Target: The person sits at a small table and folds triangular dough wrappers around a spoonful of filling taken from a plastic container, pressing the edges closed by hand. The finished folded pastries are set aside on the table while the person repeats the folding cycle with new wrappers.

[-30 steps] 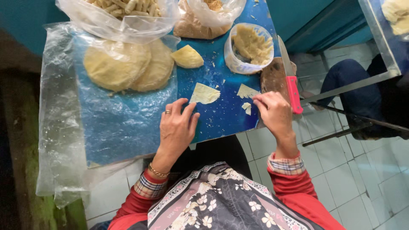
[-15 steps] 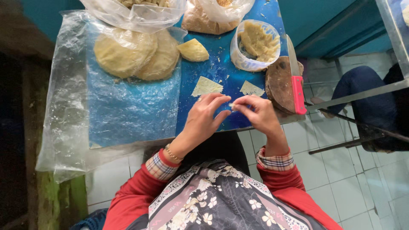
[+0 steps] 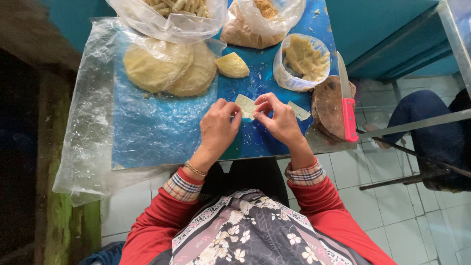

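Head view: both hands [image 3: 250,122] pinch a dough piece [image 3: 245,105], fingers partly hiding it.

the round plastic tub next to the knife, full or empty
Nearly full: the lidless clear tub holds pale yellow filling heaped close to its rim.

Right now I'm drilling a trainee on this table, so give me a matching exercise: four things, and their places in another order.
Things:
1 knife
2 tub
3 dough piece
4 round sheets

Places:
A on the clear plastic, left
B between both hands' fingertips
C on the wooden block, right
D beside the bags, at the back

Pairs: 1-C, 2-D, 3-B, 4-A
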{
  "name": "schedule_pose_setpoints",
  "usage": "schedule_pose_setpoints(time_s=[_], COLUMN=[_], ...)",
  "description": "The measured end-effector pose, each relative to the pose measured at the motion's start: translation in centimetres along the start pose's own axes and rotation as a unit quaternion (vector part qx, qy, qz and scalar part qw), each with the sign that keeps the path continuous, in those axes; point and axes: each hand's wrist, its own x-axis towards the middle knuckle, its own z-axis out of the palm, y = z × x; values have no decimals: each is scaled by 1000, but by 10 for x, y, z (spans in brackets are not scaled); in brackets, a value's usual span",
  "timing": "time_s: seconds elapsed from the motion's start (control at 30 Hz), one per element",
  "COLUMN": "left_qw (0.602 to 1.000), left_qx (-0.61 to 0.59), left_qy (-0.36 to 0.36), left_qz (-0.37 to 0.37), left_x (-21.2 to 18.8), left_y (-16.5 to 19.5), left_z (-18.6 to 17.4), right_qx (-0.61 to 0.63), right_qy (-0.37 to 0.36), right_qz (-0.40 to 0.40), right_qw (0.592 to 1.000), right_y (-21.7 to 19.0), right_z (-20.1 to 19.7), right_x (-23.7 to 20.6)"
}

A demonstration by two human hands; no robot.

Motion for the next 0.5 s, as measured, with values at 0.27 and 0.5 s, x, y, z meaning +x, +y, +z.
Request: schedule_pose_setpoints(time_s=[0.27,0.5], left_qw=[999,999], left_qx=[36,37], left_qy=[7,-8], left_qz=[24,13], left_x=[-9,-8], left_y=[-10,-10], left_z=[9,7], right_qx=[-211,-537], right_qy=[130,111], right_qz=[-171,-68], right_qw=[954,834], right_y=[4,56], right_z=[-20,-114], right_x=[-2,28])
